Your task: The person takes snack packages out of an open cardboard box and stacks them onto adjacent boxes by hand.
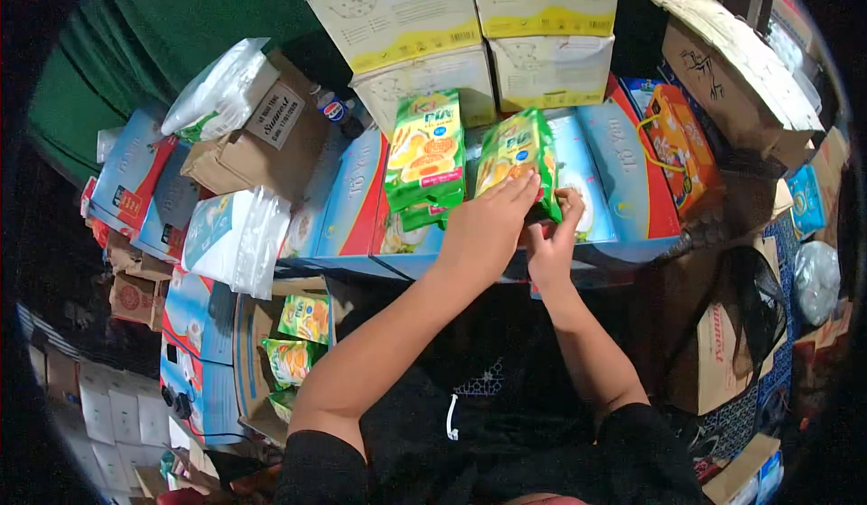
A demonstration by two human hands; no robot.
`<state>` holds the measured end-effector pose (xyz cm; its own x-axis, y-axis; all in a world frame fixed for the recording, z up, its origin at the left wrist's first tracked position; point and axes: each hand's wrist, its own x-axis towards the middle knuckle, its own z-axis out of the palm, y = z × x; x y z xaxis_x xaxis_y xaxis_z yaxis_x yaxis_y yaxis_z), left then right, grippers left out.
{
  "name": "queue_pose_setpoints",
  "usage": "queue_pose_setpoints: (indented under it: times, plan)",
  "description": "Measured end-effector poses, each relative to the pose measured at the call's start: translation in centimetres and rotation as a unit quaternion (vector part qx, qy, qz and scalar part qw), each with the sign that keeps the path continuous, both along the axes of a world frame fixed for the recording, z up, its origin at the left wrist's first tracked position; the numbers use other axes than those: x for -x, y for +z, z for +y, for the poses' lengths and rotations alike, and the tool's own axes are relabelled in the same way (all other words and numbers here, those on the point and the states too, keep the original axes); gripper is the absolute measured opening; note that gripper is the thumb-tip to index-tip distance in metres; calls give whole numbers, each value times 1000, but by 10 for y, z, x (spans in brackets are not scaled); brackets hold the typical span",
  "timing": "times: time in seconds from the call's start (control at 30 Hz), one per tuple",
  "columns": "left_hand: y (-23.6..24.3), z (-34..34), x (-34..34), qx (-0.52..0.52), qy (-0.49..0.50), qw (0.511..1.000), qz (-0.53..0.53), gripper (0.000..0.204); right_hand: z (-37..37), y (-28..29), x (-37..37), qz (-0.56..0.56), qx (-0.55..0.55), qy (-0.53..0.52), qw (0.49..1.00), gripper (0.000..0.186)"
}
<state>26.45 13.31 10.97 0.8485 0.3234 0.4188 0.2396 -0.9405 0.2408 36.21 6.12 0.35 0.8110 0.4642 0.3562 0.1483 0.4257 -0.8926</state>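
Note:
A green and yellow snack packet (517, 144) with fruit pictures is between my hands, above the blue boxes. My left hand (495, 225) lies over its near end, fingers pressed together on its top face; the thumb is hidden. My right hand (553, 245) grips the near right corner with curled fingers. Just left of it, a similar green packet (426, 148) rests on top of another green packet (417, 217) that shows only at its near edge.
Light blue and red boxes (350, 193) form the surface ahead. Several white and yellow cartons (542, 71) are stacked behind. Left stand a brown carton (275, 130) and clear plastic bags (257, 243); below, an open carton (248, 351) holds green packets. An orange bag (682, 148) stands right.

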Motion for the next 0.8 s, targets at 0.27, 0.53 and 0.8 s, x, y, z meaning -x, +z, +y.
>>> queue_pose_setpoints:
  times: [0.27, 0.53, 0.8]
  plan:
    - [-32, 15, -25, -118, 40, 989, 74, 47, -2, -8, -41, -341, 297, -52, 890, 61]
    - [-43, -6, 2, -135, 92, 987, 0, 52, 8, -11, -32, -404, 390, -94, 822, 81]
    - [-55, -46, 239, 3, 245, 969, -15, 25, 4, 5, -18, -353, 103, -135, 920, 62]
